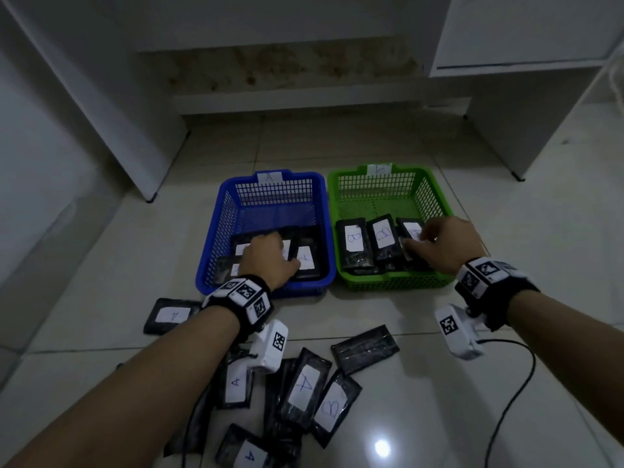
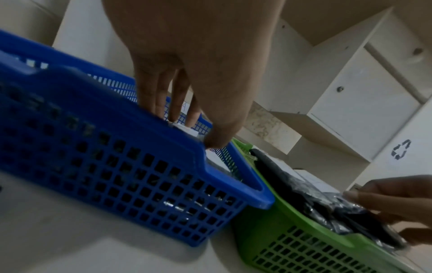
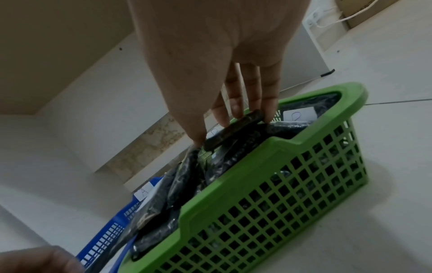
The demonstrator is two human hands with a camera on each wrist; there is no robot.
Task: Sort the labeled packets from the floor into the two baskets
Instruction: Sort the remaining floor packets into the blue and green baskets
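Observation:
A blue basket [image 1: 209, 238] tagged A and a green basket [image 1: 435, 197] tagged B stand side by side on the tiled floor. My left hand [image 1: 266, 255] reaches down into the blue basket [image 2: 117, 114]. Its fingers and thumb [image 2: 194, 133] close on a black packet with a white label [image 2: 184, 129], on top of other A packets [image 1: 305, 261]. My right hand [image 1: 435, 241] is inside the green basket [image 3: 280, 147]. It [image 3: 217, 129] pinches the edge of a black packet [image 3: 224, 136] beside two B packets [image 1: 353, 238].
Several black packets lie on the floor near me: A packets [image 1: 304, 383] [image 1: 172, 314], a B packet [image 1: 331, 407] and one face down [image 1: 364, 347]. A black cable [image 1: 513, 393] trails at the right. White cabinet legs [image 1: 150, 197] [image 1: 518, 177] flank the baskets.

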